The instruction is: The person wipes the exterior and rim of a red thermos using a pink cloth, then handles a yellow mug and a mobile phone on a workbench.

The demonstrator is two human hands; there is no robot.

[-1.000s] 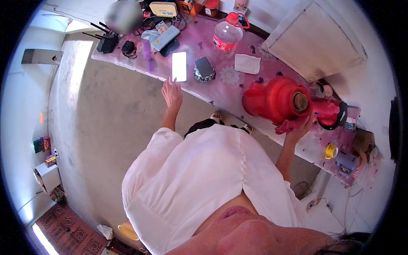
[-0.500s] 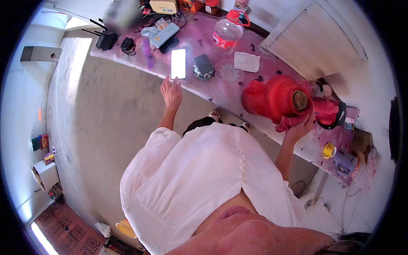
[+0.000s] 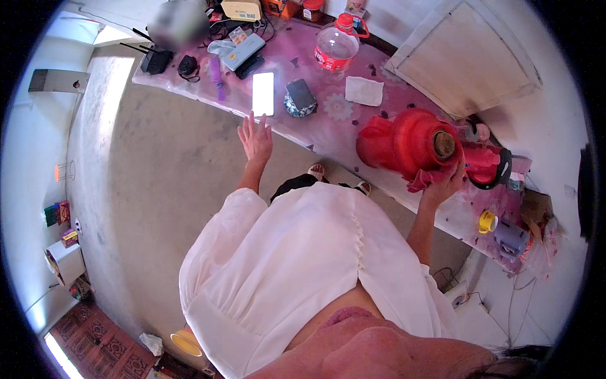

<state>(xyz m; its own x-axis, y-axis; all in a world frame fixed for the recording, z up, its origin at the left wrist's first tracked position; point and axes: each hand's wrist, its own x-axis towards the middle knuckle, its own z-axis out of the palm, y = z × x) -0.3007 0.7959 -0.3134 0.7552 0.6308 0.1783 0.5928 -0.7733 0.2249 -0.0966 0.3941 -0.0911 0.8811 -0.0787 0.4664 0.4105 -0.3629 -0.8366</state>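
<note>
Wiping: right hand (image 3: pixel 445 183) is pressing a red cloth (image 3: pixel 424 178) against the side of a red thermos flask (image 3: pixel 404 142) lying on its side; fingers are closed on the cloth.
Flask position: lying on the pink patterned counter (image 3: pixel 328 129), at about 2 o'clock from the person's body, its cork stopper (image 3: pixel 444 144) facing the camera.
Left hand (image 3: pixel 255 136): hovering with fingers spread apart, holding nothing, at about 11 o'clock, just short of the counter edge.
Nearest to left hand: a lit phone (image 3: pixel 263 93) is lying flat at 12 o'clock from it, near but apart.
Beside phone: a dark small case on a round patterned dish (image 3: pixel 299 98) is sitting at its 3 o'clock.
Further right: a folded white cloth (image 3: pixel 364 91) is lying at 12 o'clock from the flask.
Back of counter: a clear plastic bottle with red cap (image 3: pixel 336 45) is standing upright.
Beside flask: a red flask cap with a black rim (image 3: pixel 486 165) is lying at its 3 o'clock, just beside it.
Far end: a yellow small cup (image 3: pixel 486 222) is sitting at 5 o'clock from the flask.
Step in hand: judging by the grip, the flask's outer shell is being cleaned near its mouth.
Next move calls for: steadying or turning the flask, likely with the free left hand, so that unwiped sides are reached without it rolling.
</note>
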